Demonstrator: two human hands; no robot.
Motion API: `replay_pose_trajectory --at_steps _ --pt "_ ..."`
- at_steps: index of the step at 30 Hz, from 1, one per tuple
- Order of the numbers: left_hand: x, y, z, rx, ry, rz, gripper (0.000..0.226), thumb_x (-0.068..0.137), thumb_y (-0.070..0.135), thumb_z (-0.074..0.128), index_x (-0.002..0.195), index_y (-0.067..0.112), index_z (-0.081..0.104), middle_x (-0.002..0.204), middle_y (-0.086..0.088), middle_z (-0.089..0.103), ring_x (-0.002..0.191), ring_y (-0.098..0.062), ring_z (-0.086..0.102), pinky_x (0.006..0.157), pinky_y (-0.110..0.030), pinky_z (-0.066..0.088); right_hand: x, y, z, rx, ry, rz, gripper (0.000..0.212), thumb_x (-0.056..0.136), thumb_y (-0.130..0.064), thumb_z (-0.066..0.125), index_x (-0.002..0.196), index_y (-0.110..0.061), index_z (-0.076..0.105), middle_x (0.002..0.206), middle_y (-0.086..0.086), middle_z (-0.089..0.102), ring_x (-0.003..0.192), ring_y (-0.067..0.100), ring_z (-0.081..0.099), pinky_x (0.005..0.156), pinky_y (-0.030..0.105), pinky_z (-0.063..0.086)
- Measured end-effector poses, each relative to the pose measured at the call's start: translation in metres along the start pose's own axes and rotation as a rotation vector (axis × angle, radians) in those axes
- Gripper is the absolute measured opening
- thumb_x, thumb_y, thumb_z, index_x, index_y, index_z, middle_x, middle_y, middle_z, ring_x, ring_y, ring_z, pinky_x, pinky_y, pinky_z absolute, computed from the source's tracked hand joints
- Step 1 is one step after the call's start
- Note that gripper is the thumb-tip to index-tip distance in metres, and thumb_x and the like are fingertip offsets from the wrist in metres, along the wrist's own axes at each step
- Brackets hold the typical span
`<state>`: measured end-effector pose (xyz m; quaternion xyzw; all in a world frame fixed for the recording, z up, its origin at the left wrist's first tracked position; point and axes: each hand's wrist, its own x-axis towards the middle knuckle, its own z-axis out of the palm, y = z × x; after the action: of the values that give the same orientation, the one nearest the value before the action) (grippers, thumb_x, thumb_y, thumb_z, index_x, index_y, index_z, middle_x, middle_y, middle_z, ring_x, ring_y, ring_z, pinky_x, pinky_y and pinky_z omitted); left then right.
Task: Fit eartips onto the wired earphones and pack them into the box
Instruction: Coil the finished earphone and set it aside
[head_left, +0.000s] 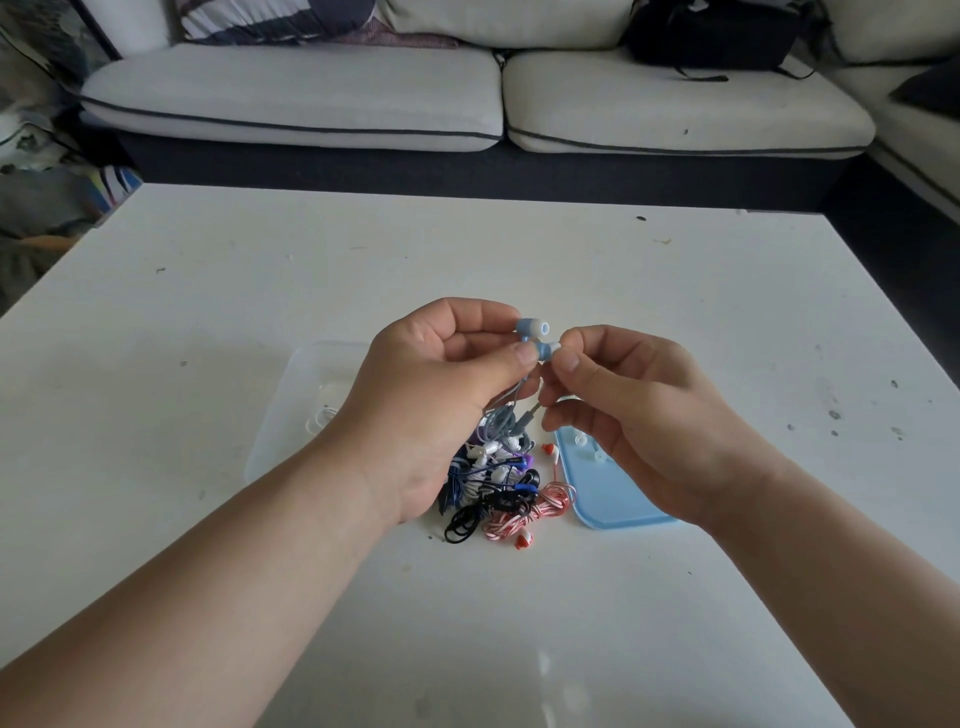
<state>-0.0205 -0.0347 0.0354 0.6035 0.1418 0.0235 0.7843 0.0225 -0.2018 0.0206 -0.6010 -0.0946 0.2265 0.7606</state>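
the left hand (441, 389) is raised above the white worktop (675, 312). its thumb and curled fingers pinch a pair of blue earphones (532, 328), so that the two buds sit one above the other, noses pointing right. the right hand (639, 415) meets it from the other side, thumb and forefinger pinching a white eartip (556, 347) at the nose of the lower bud. whether the tip is fully seated i cannot tell. the upper bud shows a pale end.

the grey-blue cable (503, 420) hangs from the left hand down to a pile of earphones (498, 478) lying on the worktop below both hands, a tangle of black, white, purple and blue. a red pair (519, 514) with a red-and-white cable lies at the pile's near edge.

a clear box (291, 415) stands just left of the pile, partly hidden behind the left hand, with something white inside. a blue lid (613, 499) lies flat just right of the pile, under the right hand, with loose eartips (581, 440) on it.

beyond the worktop stands a pale sofa (291, 93) with a black bag (711, 36) on it.
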Motion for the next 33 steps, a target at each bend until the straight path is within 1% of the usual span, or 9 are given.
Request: replay_pose_trajectory --at_steps 8,11,13,16,20,23,29,31,33 --pt "-0.004 -0.004 0.008 -0.023 0.066 0.039 0.022 0.089 -0.007 0.073 0.103 0.009 0.069 0.093 -0.011 0.08 0.079 -0.022 0.078 0.081 -0.033 0.061 0.0 0.007 0.006 -0.065 0.06 -0.105 0.011 0.101 -0.002 0.057 0.092 0.0 0.064 0.084 0.014 0.071 0.083 0.024 0.067 0.07 0.032 0.055" --pt "-0.004 -0.006 0.01 -0.015 0.095 0.069 0.02 0.088 -0.005 0.074 0.099 0.011 0.07 0.097 -0.014 0.079 0.087 -0.029 0.078 0.089 -0.041 0.062 0.0 0.008 0.009 -0.074 0.103 -0.133 0.012 0.101 0.0 0.057 0.091 0.0 0.064 0.081 0.012 0.07 0.081 0.023 0.067 0.07 0.032 0.055" --pt "-0.004 -0.008 0.011 -0.008 0.113 0.084 0.02 0.088 -0.004 0.075 0.098 0.012 0.07 0.097 -0.015 0.079 0.091 -0.033 0.078 0.091 -0.044 0.061 0.0 0.009 0.011 -0.119 0.146 -0.148 0.011 0.101 -0.001 0.058 0.092 0.001 0.065 0.08 0.012 0.071 0.078 0.023 0.068 0.072 0.036 0.056" --pt "-0.004 -0.009 0.011 -0.001 0.118 0.087 0.02 0.088 -0.004 0.075 0.098 0.012 0.069 0.096 -0.015 0.079 0.086 -0.028 0.078 0.087 -0.04 0.062 0.0 0.011 0.013 -0.187 0.209 -0.176 0.01 0.099 -0.004 0.062 0.092 0.0 0.067 0.079 0.012 0.074 0.075 0.025 0.068 0.077 0.045 0.057" --pt "-0.002 -0.008 0.009 0.009 0.105 0.098 0.022 0.087 -0.004 0.076 0.098 0.013 0.068 0.097 -0.013 0.079 0.086 -0.024 0.076 0.088 -0.04 0.061 -0.002 0.008 0.016 -0.089 0.267 -0.165 0.006 0.094 -0.003 0.068 0.091 0.002 0.069 0.076 0.015 0.074 0.071 0.025 0.069 0.076 0.036 0.061" --pt "-0.001 -0.008 0.008 0.012 0.108 0.092 0.021 0.087 -0.003 0.076 0.097 0.013 0.068 0.095 -0.013 0.079 0.083 -0.021 0.075 0.085 -0.037 0.061 -0.003 0.007 0.02 -0.055 0.293 -0.152 0.004 0.092 -0.002 0.07 0.09 0.002 0.07 0.076 0.015 0.075 0.071 0.026 0.073 0.077 0.037 0.062" --pt "0.001 -0.009 0.007 0.015 0.124 0.074 0.021 0.087 -0.003 0.077 0.097 0.013 0.068 0.098 -0.013 0.079 0.083 -0.022 0.076 0.088 -0.041 0.061 -0.005 0.011 0.02 -0.293 0.356 -0.239 0.003 0.092 -0.006 0.073 0.092 -0.008 0.075 0.077 0.008 0.077 0.072 0.024 0.076 0.074 0.032 0.063" --pt "0.003 -0.007 0.007 -0.018 0.126 0.054 0.021 0.087 -0.003 0.077 0.099 0.011 0.067 0.1 -0.015 0.079 0.082 -0.02 0.076 0.085 -0.037 0.062 -0.007 0.011 0.022 -0.349 0.357 -0.259 0.005 0.092 -0.007 0.073 0.093 -0.01 0.077 0.079 0.005 0.078 0.075 0.022 0.076 0.075 0.03 0.062" --pt "0.003 -0.005 0.005 -0.036 0.12 0.032 0.022 0.087 -0.003 0.077 0.101 0.011 0.068 0.098 -0.015 0.079 0.08 -0.018 0.076 0.078 -0.03 0.06 -0.007 0.007 0.021 -0.236 0.34 -0.199 0.005 0.091 -0.006 0.073 0.093 -0.006 0.078 0.083 0.01 0.078 0.08 0.026 0.076 0.077 0.032 0.063"
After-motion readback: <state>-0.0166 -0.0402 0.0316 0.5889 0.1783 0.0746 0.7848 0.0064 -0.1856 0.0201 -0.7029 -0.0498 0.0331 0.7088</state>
